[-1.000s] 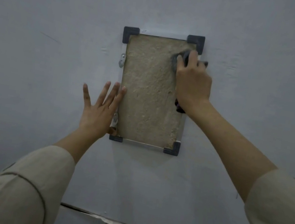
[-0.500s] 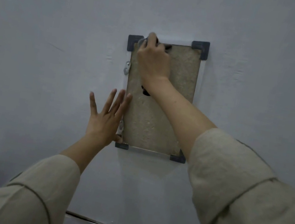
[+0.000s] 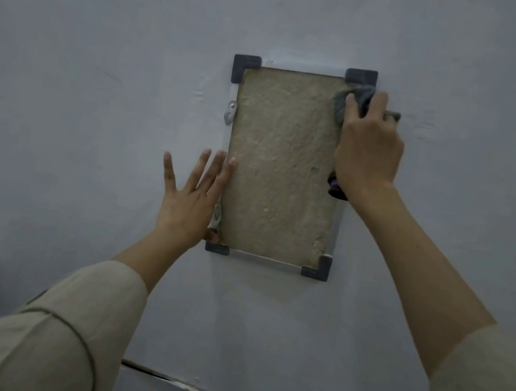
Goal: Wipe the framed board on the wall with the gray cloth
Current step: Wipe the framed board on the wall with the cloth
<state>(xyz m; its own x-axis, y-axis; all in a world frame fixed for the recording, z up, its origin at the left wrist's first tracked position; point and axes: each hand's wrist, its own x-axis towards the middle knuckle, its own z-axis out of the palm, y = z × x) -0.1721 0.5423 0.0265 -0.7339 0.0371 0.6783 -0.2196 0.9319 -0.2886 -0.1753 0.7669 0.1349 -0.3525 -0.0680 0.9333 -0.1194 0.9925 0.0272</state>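
The pale gray wall [image 3: 94,97] is carrying the framed board [image 3: 282,165], which is hanging upright against it. The board's tan, rough face is sitting inside a thin silver frame with dark gray corner caps [image 3: 245,67]. Two small metal hanger brackets [image 3: 230,113] are lying flat on the wall along the board's left edge. The left hand [image 3: 191,204] is pressing open-palmed on the wall, its fingertips reaching the frame's left edge. The right hand [image 3: 369,153] is pressing the gray cloth [image 3: 352,103] against the board's upper right corner.
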